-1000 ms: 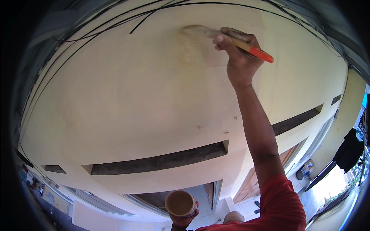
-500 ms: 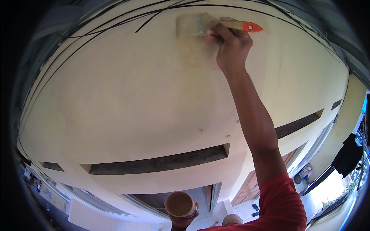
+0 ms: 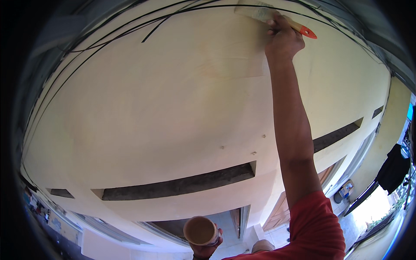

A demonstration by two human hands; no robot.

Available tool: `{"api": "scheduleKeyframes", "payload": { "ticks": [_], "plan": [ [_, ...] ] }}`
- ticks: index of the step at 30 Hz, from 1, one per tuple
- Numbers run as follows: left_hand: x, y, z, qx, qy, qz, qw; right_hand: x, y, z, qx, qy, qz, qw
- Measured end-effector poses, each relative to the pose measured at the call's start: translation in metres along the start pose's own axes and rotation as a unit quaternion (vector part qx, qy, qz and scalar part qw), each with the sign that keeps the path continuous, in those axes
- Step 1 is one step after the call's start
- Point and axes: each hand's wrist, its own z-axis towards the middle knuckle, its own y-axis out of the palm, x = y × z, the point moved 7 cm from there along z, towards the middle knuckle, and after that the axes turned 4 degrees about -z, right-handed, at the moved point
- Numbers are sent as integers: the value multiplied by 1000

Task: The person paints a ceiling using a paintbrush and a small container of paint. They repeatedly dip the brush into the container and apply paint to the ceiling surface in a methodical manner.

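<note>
High on the pale cream wall [image 3: 147, 112], my right hand [image 3: 284, 39] is closed round a wide paintbrush [image 3: 304, 30] with a wooden handle and a red tip. Its pale bristles lie against the wall's upper part, close under the black cables. Low in the picture, my left hand [image 3: 207, 250] grips a round tub [image 3: 200, 231] from beneath and beside. Brownish liquid or a brownish inside shows through the tub's open top; I cannot tell which. A faintly darker, yellowish patch marks the wall below the brush.
Black cables [image 3: 173, 14] run along the wall's top, one with a loose end hanging down. Long recessed slots [image 3: 180, 183] cut across the wall lower down, with small plugs above. Below are a window opening [image 3: 173, 227] and a wooden door [image 3: 279, 212]. Dark cloth [image 3: 393, 169] hangs at right.
My right hand has moved the paintbrush up and to the right, and its handle now slants down to the right. The left hand and tub have stayed nearly in place.
</note>
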Motion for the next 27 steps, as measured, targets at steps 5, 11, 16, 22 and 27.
{"api": "scheduleKeyframes", "payload": {
  "ticks": [5, 11, 16, 22, 27],
  "plan": [
    [-6, 10, 4, -43, -26, 5, 999, -8, -33, 41, 35, -19, -5, 999],
    [-7, 11, 5, -56, -40, -6, 998, -29, -60, 52, 81, -13, -38, 996],
    [-12, 16, 5, -59, -44, 1, 997, -37, -91, 42, 121, 29, -14, 992],
    [-11, 12, 8, -68, -59, -1, 996, -22, -34, -37, -118, 55, -53, 990],
    [-16, 9, 7, -57, -57, -22, 996, -7, -17, -43, -155, 41, -79, 984]
  ]
}}
